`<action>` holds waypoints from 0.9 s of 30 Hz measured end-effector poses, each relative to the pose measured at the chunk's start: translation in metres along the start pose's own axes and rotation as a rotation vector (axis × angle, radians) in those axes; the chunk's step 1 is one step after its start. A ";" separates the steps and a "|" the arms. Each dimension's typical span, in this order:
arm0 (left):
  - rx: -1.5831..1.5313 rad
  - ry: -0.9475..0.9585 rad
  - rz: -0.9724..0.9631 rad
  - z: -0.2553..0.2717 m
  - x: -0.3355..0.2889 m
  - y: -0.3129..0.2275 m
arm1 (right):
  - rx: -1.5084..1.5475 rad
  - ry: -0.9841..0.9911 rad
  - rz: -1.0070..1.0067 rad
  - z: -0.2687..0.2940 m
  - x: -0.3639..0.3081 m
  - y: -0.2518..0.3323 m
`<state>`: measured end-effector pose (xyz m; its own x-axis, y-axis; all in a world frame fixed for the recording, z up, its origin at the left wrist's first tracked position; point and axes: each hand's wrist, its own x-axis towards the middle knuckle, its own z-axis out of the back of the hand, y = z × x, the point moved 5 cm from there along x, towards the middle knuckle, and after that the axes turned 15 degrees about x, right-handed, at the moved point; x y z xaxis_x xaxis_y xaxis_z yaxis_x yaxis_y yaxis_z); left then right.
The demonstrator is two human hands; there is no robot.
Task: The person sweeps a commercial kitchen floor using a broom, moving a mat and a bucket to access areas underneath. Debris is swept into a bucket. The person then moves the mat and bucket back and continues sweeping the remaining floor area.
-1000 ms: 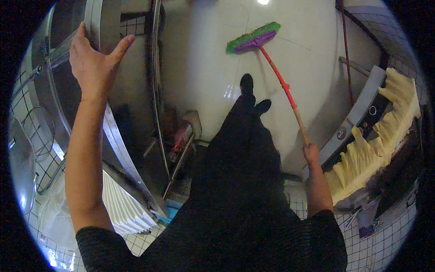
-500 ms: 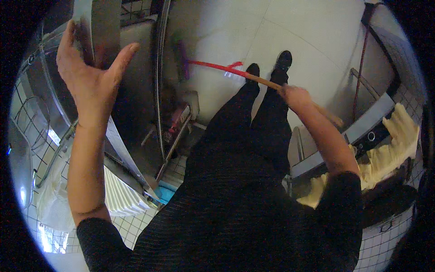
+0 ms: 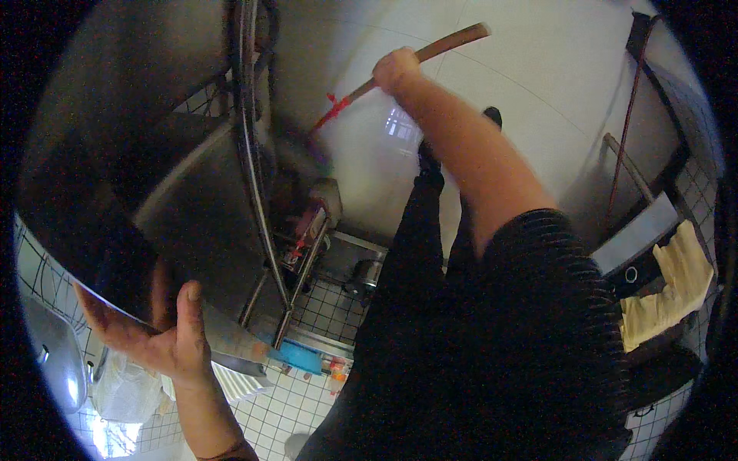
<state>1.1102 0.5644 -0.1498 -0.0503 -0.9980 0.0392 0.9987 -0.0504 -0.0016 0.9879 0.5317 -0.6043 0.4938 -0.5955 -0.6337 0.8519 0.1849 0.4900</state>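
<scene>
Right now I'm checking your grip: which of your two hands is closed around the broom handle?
The right hand, raised ahead, grips the reddish broom handle. The left hand is open, fingers spread against the big metal drum's rim.

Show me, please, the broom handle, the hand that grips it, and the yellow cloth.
broom handle (image 3: 453,42), head view, wooden shaft beyond the fist.
right hand (image 3: 396,69), head view, knuckles.
yellow cloth (image 3: 669,288), head view, middle of the fabric.
</scene>
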 end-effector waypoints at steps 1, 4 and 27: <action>-0.005 0.002 0.023 0.001 0.000 0.001 | -0.036 -0.005 -0.023 0.010 -0.004 -0.026; -0.024 0.047 0.036 0.001 0.000 -0.001 | -0.084 -0.158 -0.113 0.048 -0.036 -0.097; -0.065 0.057 0.060 0.001 0.000 0.002 | 0.533 -0.406 -0.402 0.011 -0.097 -0.129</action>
<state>1.1125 0.5641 -0.1486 0.0074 -0.9998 -0.0197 0.9977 0.0087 -0.0669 0.8287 0.5572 -0.5998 -0.0248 -0.7956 -0.6054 0.7025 -0.4447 0.5557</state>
